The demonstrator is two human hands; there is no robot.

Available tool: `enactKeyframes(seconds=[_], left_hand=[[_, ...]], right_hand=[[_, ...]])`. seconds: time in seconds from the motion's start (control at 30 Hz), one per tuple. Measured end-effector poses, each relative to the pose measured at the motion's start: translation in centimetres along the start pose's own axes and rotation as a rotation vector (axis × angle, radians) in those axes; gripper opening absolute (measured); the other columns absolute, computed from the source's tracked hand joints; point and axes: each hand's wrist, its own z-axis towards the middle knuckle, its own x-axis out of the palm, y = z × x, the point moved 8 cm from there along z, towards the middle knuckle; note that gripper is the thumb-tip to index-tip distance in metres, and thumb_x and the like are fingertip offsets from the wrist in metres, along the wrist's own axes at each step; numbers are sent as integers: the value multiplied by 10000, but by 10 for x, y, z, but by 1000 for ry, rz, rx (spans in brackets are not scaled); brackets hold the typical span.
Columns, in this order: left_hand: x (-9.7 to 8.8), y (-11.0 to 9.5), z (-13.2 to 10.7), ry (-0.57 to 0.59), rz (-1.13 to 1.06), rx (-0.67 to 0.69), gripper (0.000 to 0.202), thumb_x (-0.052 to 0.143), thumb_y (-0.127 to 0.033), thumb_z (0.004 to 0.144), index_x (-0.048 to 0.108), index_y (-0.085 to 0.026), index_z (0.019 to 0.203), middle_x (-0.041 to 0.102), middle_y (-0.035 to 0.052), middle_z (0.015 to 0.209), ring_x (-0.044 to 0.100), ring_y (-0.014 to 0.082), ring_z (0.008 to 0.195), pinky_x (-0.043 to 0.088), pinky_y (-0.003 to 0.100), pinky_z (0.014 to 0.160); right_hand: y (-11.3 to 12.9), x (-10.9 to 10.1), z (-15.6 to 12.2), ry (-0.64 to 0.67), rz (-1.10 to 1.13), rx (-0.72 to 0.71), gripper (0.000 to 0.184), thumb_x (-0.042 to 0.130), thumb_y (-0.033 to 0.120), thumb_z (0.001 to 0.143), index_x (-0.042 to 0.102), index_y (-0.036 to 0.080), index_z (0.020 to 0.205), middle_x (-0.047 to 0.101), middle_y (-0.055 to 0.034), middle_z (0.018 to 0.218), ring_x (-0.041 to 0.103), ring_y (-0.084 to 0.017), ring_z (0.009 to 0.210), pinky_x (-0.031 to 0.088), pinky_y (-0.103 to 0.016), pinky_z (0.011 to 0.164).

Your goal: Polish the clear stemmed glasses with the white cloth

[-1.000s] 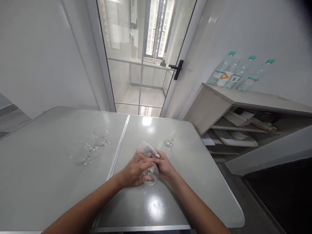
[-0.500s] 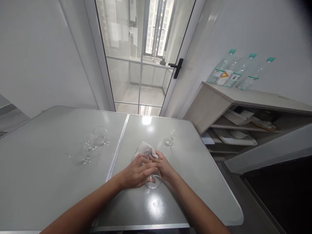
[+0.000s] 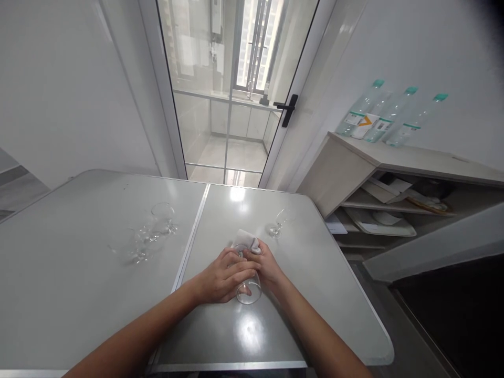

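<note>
A clear stemmed glass [image 3: 249, 294] lies tilted between my hands, its bowl opening toward me and its foot pointing away. My left hand [image 3: 224, 275] is wrapped round the bowl from the left. On the other side, my right hand [image 3: 268, 265] pinches a white cloth [image 3: 247, 240] against the stem and foot end. The cloth partly hides the foot, and my fingers cover much of the bowl. Another clear glass [image 3: 275, 229] rests on the table a little beyond my right hand.
Several clear glasses [image 3: 145, 239] are grouped on the left half of the grey table [image 3: 86, 294]. A raised metal seam [image 3: 192, 231] splits the tabletop. Beyond the right edge stands a wooden shelf unit [image 3: 346, 168] with several plastic bottles [image 3: 388, 123] on top. A glass door [image 3: 228, 100] faces me.
The white cloth has shifted to the right and is bunched closer to my right hand, showing more of the glass's foot end. My left hand keeps its hold on the bowl.
</note>
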Motion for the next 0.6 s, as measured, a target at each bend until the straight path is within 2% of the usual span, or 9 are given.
enactKeyframes(seconds=[0.13,0.27,0.4,0.5,0.6], left_hand=[[-2,1,-1,-36,-81,-5,465,660,-289,957,475,-185,1371,737,137,1223,630,237,983,488,443,952],[-4,-6,4,-33,-104,-6,460,667,-292,947,493,-197,1362,743,101,1228,628,233,943,502,447,956],[-2,-19,9,10,-32,69,380,667,-263,947,571,-199,1310,763,76,1186,615,219,977,466,431,1033],[-6,-16,8,-50,-47,48,471,700,-274,934,522,-175,1359,754,99,1212,608,223,1008,463,437,1022],[-15,-1,3,-164,-102,-90,556,688,-320,945,448,-166,1422,673,177,1314,613,255,1114,501,440,959]], right_hand=[[-12,2,-2,32,31,113,332,900,384,726,714,174,905,729,-30,812,658,-161,707,501,-263,669],[-6,7,0,108,-68,0,334,890,418,740,720,154,856,715,-31,774,628,-149,680,482,-257,648],[1,4,1,83,-113,-85,346,924,389,693,694,157,805,673,-5,690,582,-132,619,444,-245,586],[5,1,0,48,-73,-76,363,955,323,638,677,161,807,694,-13,711,609,-149,632,465,-261,602],[10,-5,1,-44,-52,-83,389,976,280,586,673,157,798,702,-11,718,613,-148,636,474,-260,616]])
